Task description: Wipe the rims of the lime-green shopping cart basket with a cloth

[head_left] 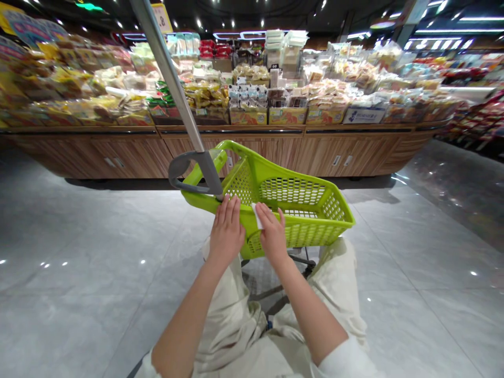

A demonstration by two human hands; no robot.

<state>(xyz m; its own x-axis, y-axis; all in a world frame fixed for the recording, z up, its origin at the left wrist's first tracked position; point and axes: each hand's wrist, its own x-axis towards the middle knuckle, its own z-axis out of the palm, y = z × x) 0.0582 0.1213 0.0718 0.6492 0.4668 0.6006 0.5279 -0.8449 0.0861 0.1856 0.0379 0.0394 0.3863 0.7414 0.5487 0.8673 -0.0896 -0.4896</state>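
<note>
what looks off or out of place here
One small oddity: a white slip sits loose on the edge of the green basket, by the right hand, rather than inside it. No spills or damage stand out on the wooden display.

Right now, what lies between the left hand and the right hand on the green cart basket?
In the head view, a white paper slip and a strip of the lime-green basket's rim lie between the left hand and the right hand.
</note>
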